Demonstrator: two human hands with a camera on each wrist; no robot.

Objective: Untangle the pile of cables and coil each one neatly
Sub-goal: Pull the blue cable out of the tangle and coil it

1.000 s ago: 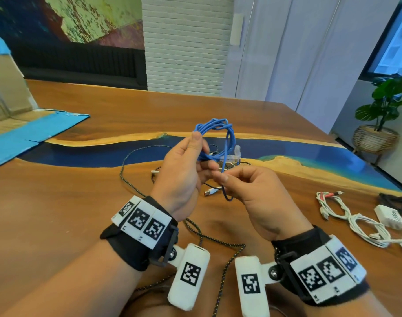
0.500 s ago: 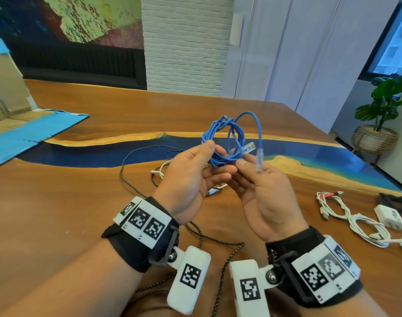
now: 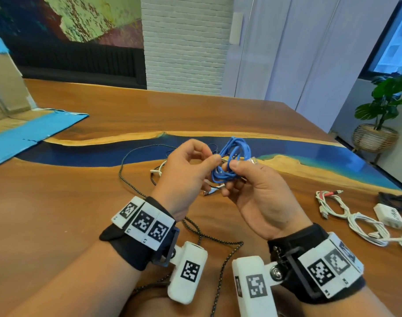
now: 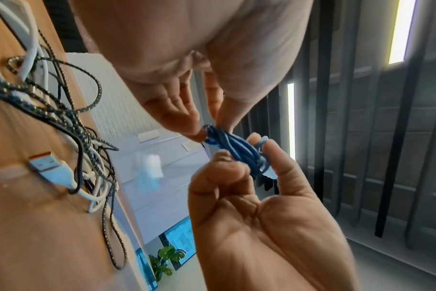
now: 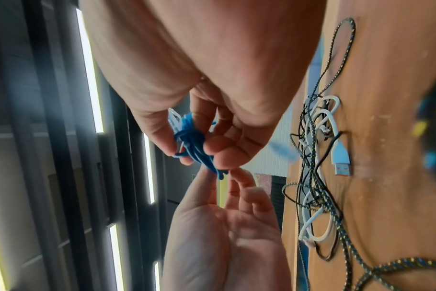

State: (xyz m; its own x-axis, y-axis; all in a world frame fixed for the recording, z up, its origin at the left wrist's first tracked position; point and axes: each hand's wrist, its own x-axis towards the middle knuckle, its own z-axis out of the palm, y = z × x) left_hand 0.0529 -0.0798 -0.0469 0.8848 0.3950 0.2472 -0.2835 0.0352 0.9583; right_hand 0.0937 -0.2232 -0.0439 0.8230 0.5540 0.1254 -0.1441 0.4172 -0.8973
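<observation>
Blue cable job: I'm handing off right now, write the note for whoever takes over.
Left hand: pinches the blue cable coil at one side.
Right hand: grips the coil's other side, thumb on top; coil held above the table.
Done: blue cable wound into a small bundle; white cables and a charger lie at the right.
Left: secure the blue coil and set it down. Then untangle the pile under the hands: braided cable, white and black leads.

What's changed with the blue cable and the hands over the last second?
The blue cable went from a raised loop with a free end sticking up to a tight bundle, lower. Right hand now wraps its fingers round it; left hand pinches one end. The tangled pile and white cables stayed put.
</observation>
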